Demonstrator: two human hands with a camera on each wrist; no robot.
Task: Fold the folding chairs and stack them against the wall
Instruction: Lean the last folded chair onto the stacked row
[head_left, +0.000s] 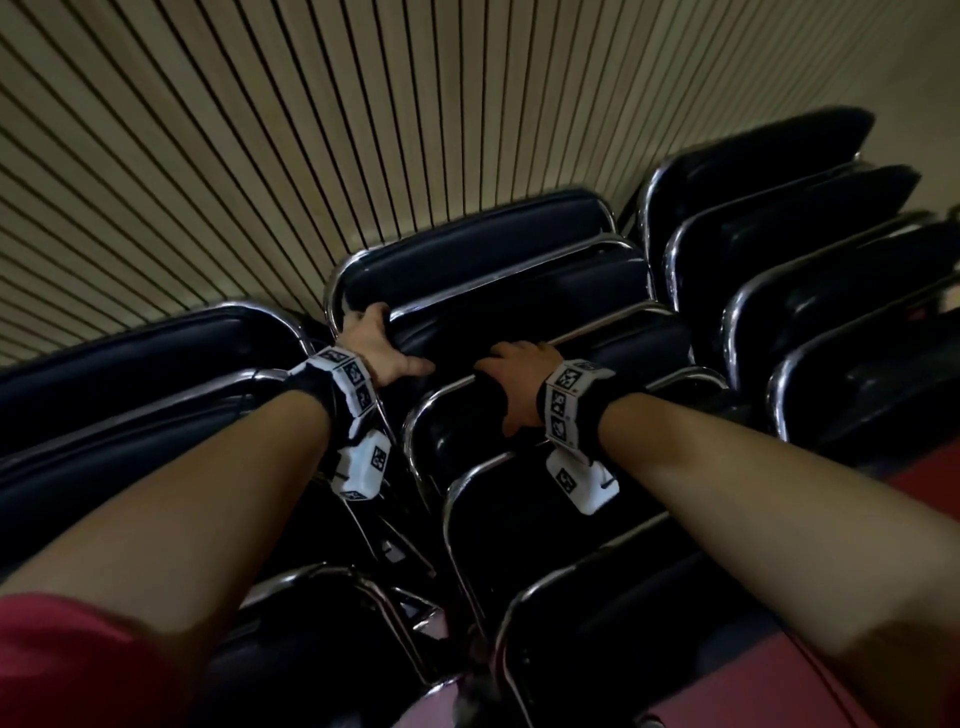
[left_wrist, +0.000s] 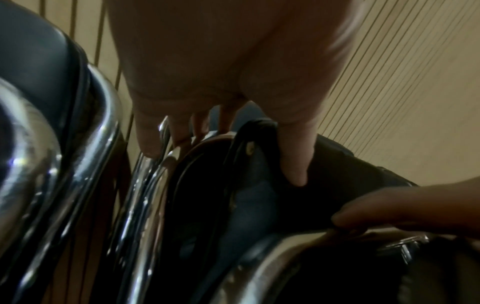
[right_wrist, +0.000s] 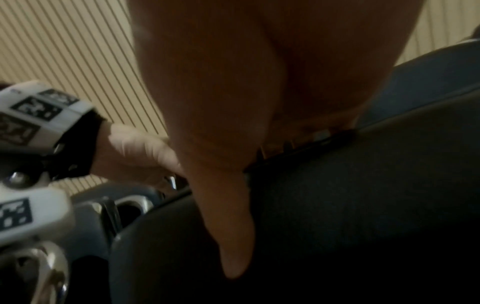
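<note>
Several folded black chairs with chrome frames lean in a middle stack (head_left: 493, 260) against the striped wall. My left hand (head_left: 371, 338) grips the top left corner of one backrest there. In the left wrist view its fingers (left_wrist: 150, 139) curl over the chrome rail and the thumb presses the black pad (left_wrist: 337, 174). My right hand (head_left: 519, 369) grips the top rail (head_left: 597, 332) just right of it and slightly nearer. Those fingers hook over the top edge, and the thumb (right_wrist: 233, 246) lies down the pad. I cannot tell whether both hands hold the same chair.
Another stack of folded chairs (head_left: 130, 374) stands to the left and a third (head_left: 779, 234) to the right. More folded chairs (head_left: 571, 519) lean nearer me under my forearms. The beige slatted wall (head_left: 311, 130) rises behind. Red floor (head_left: 924, 483) shows at right.
</note>
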